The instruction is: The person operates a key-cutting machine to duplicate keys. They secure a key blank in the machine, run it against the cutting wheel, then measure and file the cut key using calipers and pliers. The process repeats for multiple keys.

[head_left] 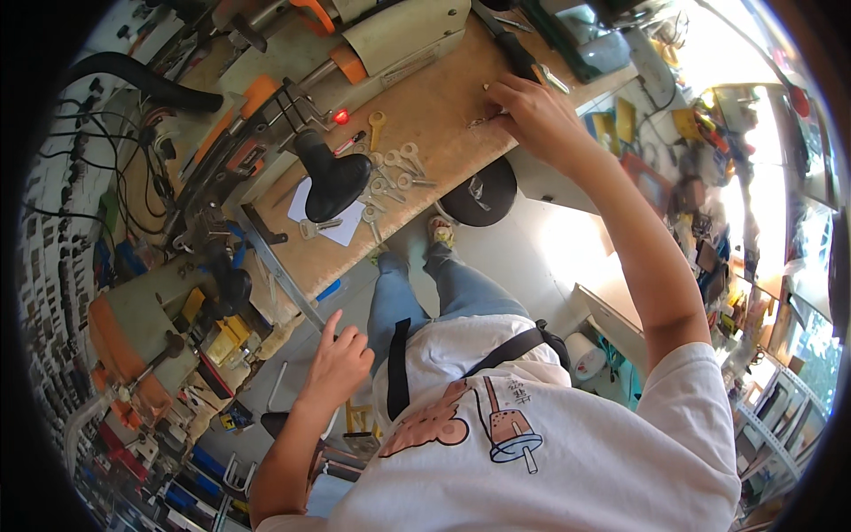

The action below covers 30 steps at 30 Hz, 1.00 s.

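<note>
On the far right of the wooden bench [434, 120], my right hand [536, 120] reaches down with its fingers closed at the bench top. A small silver metal piece [481, 121] pokes out by its fingertips; its kind is too small to tell. My left hand [339, 365] hangs free in front of the bench's near edge, index finger stretched out and the others loosely curled, holding nothing. Several keys [403, 168] lie loose mid-bench, with a brass key [377, 131] above them. One key [317, 227] rests on white paper [347, 222].
Left of the keys stands a key-cutting machine [248, 155] with a black knob [333, 177] and red light [340, 116]. A black-handled tool [519, 55] lies beyond my right hand. Below the bench is a round black stool [492, 191]. Another machine [142, 341] stands at left.
</note>
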{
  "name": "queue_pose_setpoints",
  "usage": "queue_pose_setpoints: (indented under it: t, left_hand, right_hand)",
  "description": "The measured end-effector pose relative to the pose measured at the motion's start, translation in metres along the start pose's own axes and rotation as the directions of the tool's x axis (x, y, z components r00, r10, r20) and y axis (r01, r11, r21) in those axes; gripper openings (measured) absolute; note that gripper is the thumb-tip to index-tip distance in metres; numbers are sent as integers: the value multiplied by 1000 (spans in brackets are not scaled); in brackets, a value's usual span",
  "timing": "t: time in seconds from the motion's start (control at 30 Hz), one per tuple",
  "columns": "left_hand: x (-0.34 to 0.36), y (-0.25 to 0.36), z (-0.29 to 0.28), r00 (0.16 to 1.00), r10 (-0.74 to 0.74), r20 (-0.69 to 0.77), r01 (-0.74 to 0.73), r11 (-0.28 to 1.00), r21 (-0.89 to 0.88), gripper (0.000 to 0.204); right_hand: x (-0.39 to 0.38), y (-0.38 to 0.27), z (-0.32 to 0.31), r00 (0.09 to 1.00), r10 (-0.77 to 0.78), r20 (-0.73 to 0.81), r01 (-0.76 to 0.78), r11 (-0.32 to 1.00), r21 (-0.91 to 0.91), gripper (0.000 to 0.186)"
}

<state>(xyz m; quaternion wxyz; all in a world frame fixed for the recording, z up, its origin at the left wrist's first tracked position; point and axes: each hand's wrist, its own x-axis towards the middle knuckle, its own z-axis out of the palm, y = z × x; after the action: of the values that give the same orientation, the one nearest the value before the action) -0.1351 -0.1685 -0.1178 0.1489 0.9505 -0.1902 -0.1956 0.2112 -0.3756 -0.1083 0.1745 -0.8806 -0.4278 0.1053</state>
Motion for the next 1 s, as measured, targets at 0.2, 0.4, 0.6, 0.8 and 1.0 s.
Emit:
queue_pose_setpoints:
  t: [0.2,0.4,0.6,0.8,1.0]
  left_hand:
    - [-21,-3,-9,993,-85,82,92,992,-85,15]
    - [-23,8,-50,907,-140,-398,33,964,-265,25]
    - [27,-9,-183,595,-228,-771,-157,908,-390,34]
    - [35,-62,-184,644,-336,-688,-181,806,-563,21]
    - [90,-95,-184,614,-565,-551,-24,685,-729,10]
  right_hand:
    - [-12,-23,-29,955,175,240,-296,517,803,17]
    - [-29,-92,-66,958,177,227,-273,311,910,19]
    - [-18,-190,-78,970,-198,-140,242,768,593,20]
    - [3,-207,-55,957,-46,-287,221,754,618,24]
    - [-16,-173,-14,816,544,-196,-169,549,819,28]
